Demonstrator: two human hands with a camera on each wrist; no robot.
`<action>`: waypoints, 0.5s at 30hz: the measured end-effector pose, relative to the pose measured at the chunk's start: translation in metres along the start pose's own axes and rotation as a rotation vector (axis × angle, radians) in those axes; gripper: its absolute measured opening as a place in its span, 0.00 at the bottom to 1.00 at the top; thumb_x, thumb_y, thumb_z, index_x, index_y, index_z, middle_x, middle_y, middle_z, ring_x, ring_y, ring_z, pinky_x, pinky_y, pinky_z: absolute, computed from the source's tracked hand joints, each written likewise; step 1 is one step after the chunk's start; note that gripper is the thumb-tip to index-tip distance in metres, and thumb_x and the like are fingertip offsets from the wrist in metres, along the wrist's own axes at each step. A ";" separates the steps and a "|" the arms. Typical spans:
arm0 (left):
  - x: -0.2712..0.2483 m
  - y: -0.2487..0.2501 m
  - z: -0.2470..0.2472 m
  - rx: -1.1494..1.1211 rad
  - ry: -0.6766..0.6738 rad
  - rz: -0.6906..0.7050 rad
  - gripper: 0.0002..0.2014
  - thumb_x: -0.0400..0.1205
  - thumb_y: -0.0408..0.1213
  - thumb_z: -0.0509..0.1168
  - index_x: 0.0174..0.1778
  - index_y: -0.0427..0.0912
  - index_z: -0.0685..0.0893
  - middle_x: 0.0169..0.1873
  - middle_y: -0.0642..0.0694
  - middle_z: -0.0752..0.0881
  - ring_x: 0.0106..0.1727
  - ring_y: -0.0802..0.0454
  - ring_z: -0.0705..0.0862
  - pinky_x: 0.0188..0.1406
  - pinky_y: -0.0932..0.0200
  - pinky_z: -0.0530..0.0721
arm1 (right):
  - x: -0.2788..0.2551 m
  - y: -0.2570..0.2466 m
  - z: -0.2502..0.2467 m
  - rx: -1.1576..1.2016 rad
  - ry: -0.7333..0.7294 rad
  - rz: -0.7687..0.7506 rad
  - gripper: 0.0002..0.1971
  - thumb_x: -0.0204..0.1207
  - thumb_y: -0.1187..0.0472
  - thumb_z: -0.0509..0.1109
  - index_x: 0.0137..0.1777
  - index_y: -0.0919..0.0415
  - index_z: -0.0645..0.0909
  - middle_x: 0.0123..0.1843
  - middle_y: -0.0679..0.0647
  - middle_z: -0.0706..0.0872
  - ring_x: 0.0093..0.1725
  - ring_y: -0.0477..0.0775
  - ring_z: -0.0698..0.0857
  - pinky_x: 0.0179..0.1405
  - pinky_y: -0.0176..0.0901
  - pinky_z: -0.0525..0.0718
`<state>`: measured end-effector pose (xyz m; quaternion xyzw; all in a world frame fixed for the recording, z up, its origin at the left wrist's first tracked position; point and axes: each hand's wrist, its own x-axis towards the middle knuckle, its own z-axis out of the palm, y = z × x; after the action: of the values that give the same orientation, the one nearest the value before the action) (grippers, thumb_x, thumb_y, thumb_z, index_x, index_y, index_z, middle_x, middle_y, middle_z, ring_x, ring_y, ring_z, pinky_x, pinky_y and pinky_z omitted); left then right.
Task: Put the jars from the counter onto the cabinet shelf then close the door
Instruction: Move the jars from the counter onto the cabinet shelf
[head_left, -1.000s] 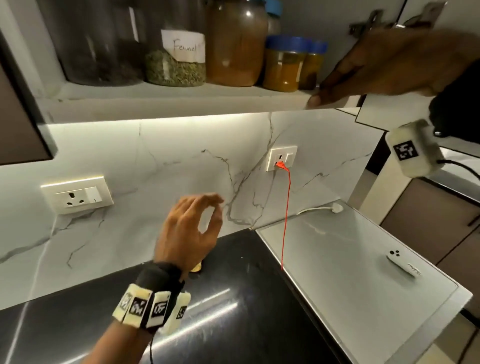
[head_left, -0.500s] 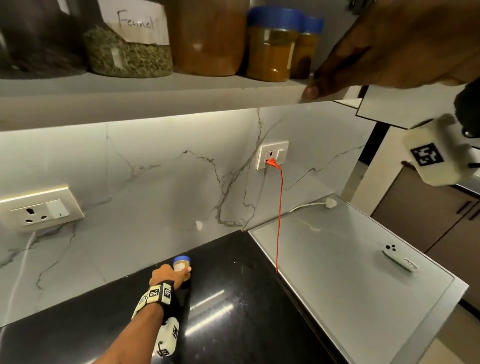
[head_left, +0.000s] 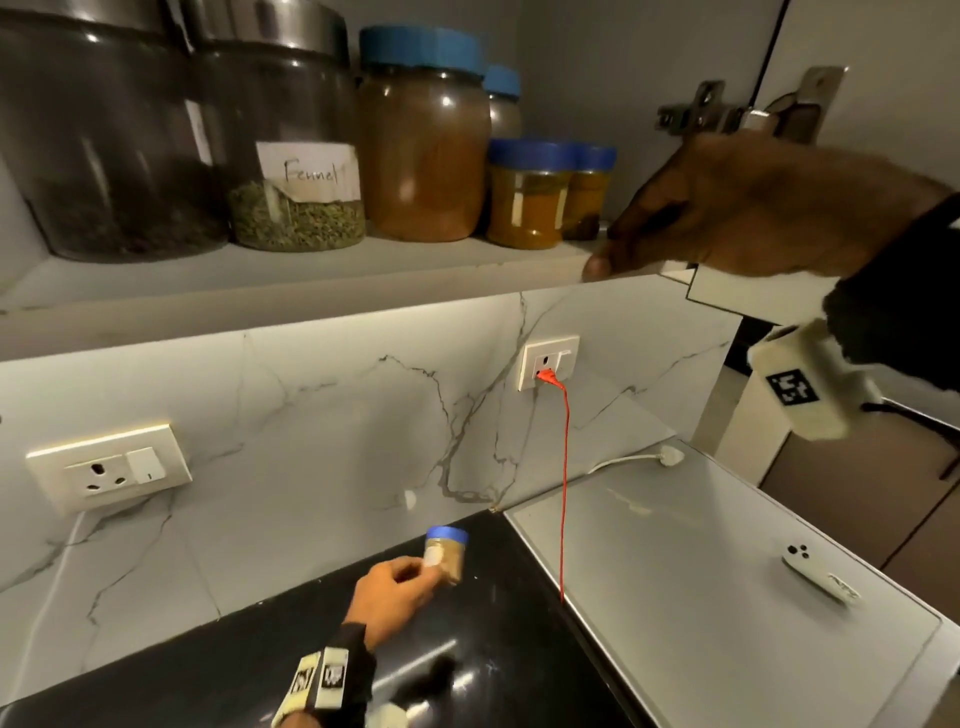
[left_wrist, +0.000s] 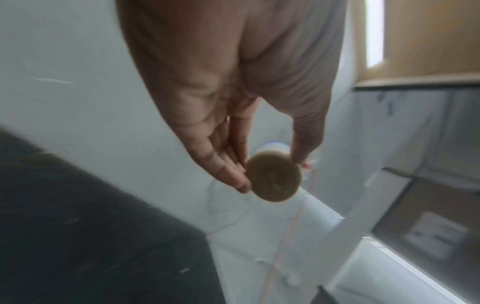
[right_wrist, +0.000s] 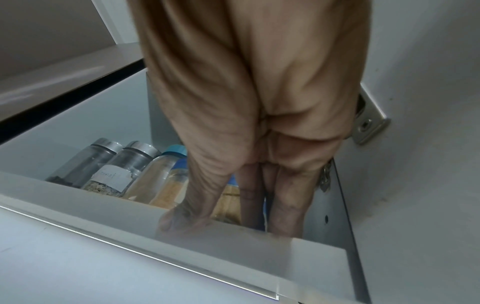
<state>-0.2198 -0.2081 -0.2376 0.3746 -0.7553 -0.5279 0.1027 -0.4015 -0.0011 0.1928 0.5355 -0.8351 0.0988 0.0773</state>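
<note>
A small blue-lidded jar (head_left: 445, 553) of tan powder hangs tilted just above the black counter (head_left: 498, 649), pinched between the thumb and fingers of my left hand (head_left: 423, 569). The left wrist view shows the jar's round base (left_wrist: 272, 178) between the fingertips of my left hand (left_wrist: 270, 170). My right hand (head_left: 613, 249) rests on the front right edge of the cabinet shelf (head_left: 311, 280), thumb at the edge, fingers straight on top and holding nothing. In the right wrist view my right hand (right_wrist: 221, 222) lies on the shelf edge (right_wrist: 103, 205). The cabinet door (head_left: 883, 52) stands open at right.
The shelf holds two dark steel-lidded jars (head_left: 104, 156), one labelled Fennel (head_left: 296, 197), and several blue-lidded jars (head_left: 423, 145). A red cable (head_left: 565, 467) hangs from a wall socket. A white phone (head_left: 818, 571) lies on the grey appliance top (head_left: 701, 597). A door hinge (head_left: 696, 111) sits above my right hand.
My left hand dropped to the counter, took hold of the small jar and has lifted it off the surface. My right hand has stayed on the shelf edge.
</note>
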 end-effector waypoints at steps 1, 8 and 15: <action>-0.022 0.023 0.002 -0.045 -0.037 0.122 0.18 0.73 0.59 0.77 0.56 0.55 0.93 0.45 0.56 0.95 0.49 0.59 0.93 0.62 0.48 0.89 | -0.005 0.001 -0.002 0.023 0.003 0.019 0.34 0.59 0.26 0.67 0.57 0.47 0.92 0.48 0.47 0.92 0.47 0.48 0.88 0.43 0.39 0.82; -0.161 0.188 -0.030 -0.179 0.020 0.781 0.21 0.76 0.53 0.76 0.65 0.57 0.87 0.53 0.49 0.93 0.52 0.46 0.92 0.50 0.60 0.89 | -0.028 -0.007 0.002 0.113 0.119 0.030 0.42 0.60 0.23 0.63 0.60 0.55 0.91 0.52 0.51 0.93 0.50 0.48 0.89 0.51 0.42 0.86; -0.209 0.274 -0.076 0.012 0.495 1.038 0.17 0.75 0.65 0.69 0.60 0.72 0.79 0.52 0.73 0.87 0.53 0.63 0.88 0.45 0.81 0.81 | -0.098 -0.049 0.024 1.013 0.156 -0.266 0.20 0.82 0.43 0.62 0.65 0.51 0.88 0.58 0.47 0.96 0.59 0.49 0.94 0.59 0.40 0.91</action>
<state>-0.1569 -0.0774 0.0840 0.0677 -0.7966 -0.3005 0.5201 -0.3175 0.0589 0.1501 0.5982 -0.5994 0.5188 -0.1173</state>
